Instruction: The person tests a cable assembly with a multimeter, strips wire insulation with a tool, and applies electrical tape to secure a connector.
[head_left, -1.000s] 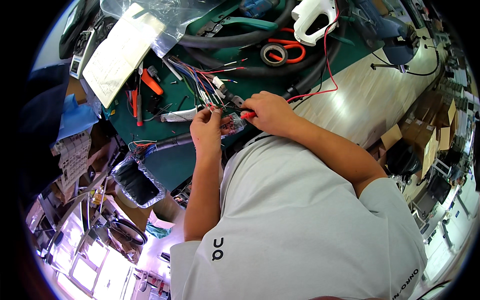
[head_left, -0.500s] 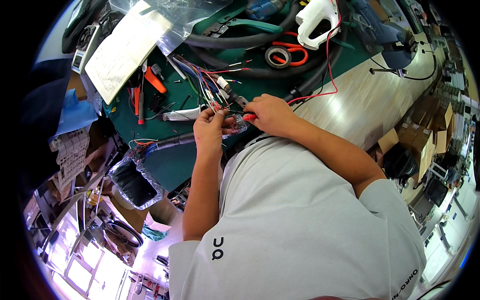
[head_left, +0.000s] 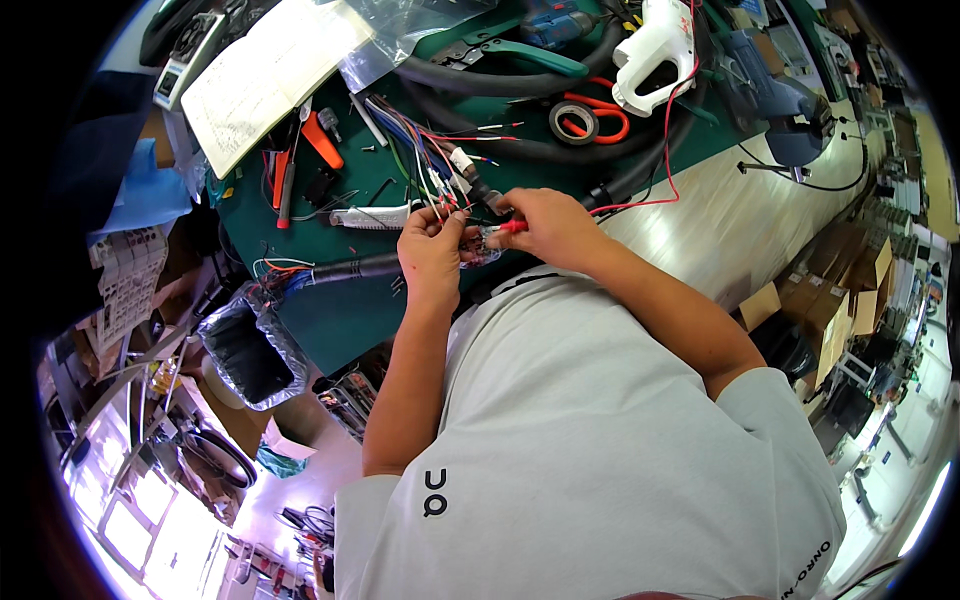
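Note:
My left hand is closed in a pinch on thin wires at the end of a fanned-out wire bundle. In my right hand is a red test probe, its tip pointing left toward the pinched wires. Whether the tip touches a wire is too small to tell. A clear plastic part with wires in it shows below and between the hands, partly hidden by fingers. Just beyond them lies a dark cable end with a metal lug. A red lead runs from behind my right hand up the bench.
On the green bench lie a white-handled knife, a stripped cable, orange-handled tools, a tape roll, green-handled pliers, a white heat-gun-like tool and an open notebook. A lined bin stands left.
The view has shifted a little, so the bench things sit farther right. My left fingers are drawn closer together around the wires; the right hand keeps the red probe.

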